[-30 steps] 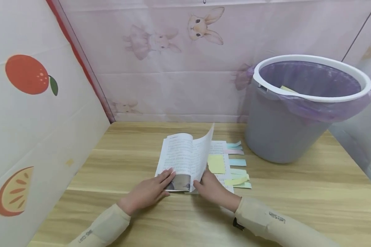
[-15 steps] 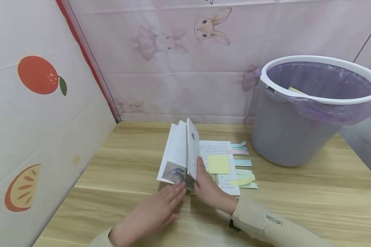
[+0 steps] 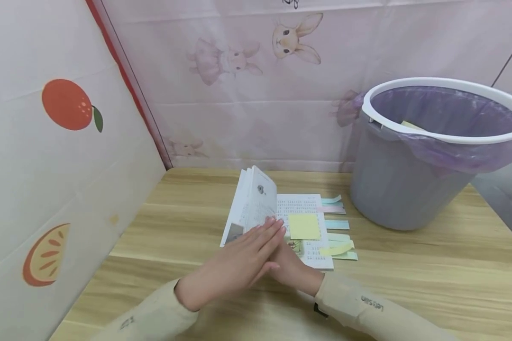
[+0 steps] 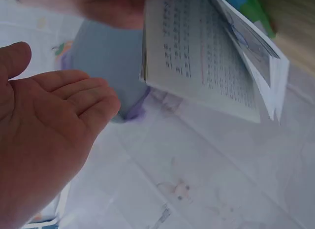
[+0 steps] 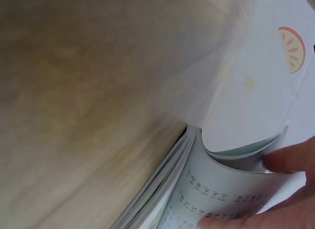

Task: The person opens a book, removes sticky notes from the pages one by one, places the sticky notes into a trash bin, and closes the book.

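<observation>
An open book (image 3: pixel 260 194) lies on the wooden table, its left pages raised at a slant. On its flat right page sit a square yellow sticky note (image 3: pixel 304 227) and, along the edge, several coloured paper tabs (image 3: pixel 337 224). My right hand (image 3: pixel 296 269) holds raised pages at their lower part; the right wrist view shows the curved pages (image 5: pixel 221 189) between thumb and fingers. My left hand (image 3: pixel 234 260) crosses in front, fingers straight, hiding part of the right hand and book. In the left wrist view its palm (image 4: pixel 44 111) faces up, apart from the book.
A grey bin (image 3: pixel 392 189) with a white rim and purple liner stands at the table's back right. Something pale yellow (image 3: pixel 411 125) shows inside it. Printed cloth walls (image 3: pixel 239 128) border the table behind and at left.
The raised pages have gathered into a thicker upright section. My left hand has come off the left page and moved right, in front of the right hand. The view has shifted slightly left.
</observation>
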A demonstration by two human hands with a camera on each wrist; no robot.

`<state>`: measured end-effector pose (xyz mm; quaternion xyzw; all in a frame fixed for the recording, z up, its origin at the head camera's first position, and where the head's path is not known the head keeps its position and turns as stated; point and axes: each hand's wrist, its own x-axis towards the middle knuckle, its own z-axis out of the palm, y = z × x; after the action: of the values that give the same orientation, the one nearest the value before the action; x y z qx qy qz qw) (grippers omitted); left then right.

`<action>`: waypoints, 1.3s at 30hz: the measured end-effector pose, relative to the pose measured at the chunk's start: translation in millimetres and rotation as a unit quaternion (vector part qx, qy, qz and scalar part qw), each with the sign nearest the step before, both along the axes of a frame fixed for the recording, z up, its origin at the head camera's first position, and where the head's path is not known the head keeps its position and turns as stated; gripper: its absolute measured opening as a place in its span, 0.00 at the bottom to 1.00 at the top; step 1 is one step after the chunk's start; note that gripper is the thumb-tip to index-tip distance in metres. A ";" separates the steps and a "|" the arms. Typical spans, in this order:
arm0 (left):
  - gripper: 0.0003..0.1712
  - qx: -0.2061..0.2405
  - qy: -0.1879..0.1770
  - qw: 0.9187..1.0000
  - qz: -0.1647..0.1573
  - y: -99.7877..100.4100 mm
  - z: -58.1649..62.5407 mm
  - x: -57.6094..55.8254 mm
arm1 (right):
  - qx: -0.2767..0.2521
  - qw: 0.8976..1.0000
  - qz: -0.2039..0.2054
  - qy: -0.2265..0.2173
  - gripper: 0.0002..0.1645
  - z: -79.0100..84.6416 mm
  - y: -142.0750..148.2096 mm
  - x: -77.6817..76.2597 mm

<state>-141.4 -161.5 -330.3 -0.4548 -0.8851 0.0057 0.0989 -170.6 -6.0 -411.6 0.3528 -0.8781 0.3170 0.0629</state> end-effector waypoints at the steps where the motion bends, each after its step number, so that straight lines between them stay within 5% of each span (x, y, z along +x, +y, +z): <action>1: 0.35 -0.009 -0.029 0.999 0.008 2.3 -2.7 -5.1 | 0.004 1.000 0.001 -0.005 0.40 -0.7 -0.1 0.7; 6: 0.35 -0.015 -0.163 0.985 0.054 8.4 -20.4 -30.9 | 0.072 0.997 0.003 0.033 0.37 -4.9 -4.2 0.1; 12: 0.33 0.005 -0.240 0.968 0.079 1.2 -39.3 -51.9 | 0.077 0.996 0.021 -0.048 0.42 -6.8 9.1 0.4; 15: 0.32 0.005 -0.231 0.969 0.087 -1.6 -47.1 -56.7 | 0.084 0.994 0.011 -0.076 0.42 -4.1 25.1 2.5; 23: 0.26 -0.006 -0.132 0.986 0.101 -2.7 -64.4 -56.8 | 0.152 0.976 -0.092 -0.122 0.39 -1.5 79.9 16.9; 27: 0.25 -0.026 -0.112 0.988 0.107 -3.1 -70.9 -56.1 | 0.182 0.967 -0.082 -0.156 0.41 0.7 94.0 20.4; 39: 0.30 -0.057 -0.093 0.987 0.120 0.7 -77.8 -53.4 | 0.227 0.963 -0.061 -0.134 0.41 4.5 97.3 18.7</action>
<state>-194.8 -160.8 -408.1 -0.3490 -0.9367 0.0252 -0.0113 -151.9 91.3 -407.0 0.2574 -0.9474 0.1496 -0.1177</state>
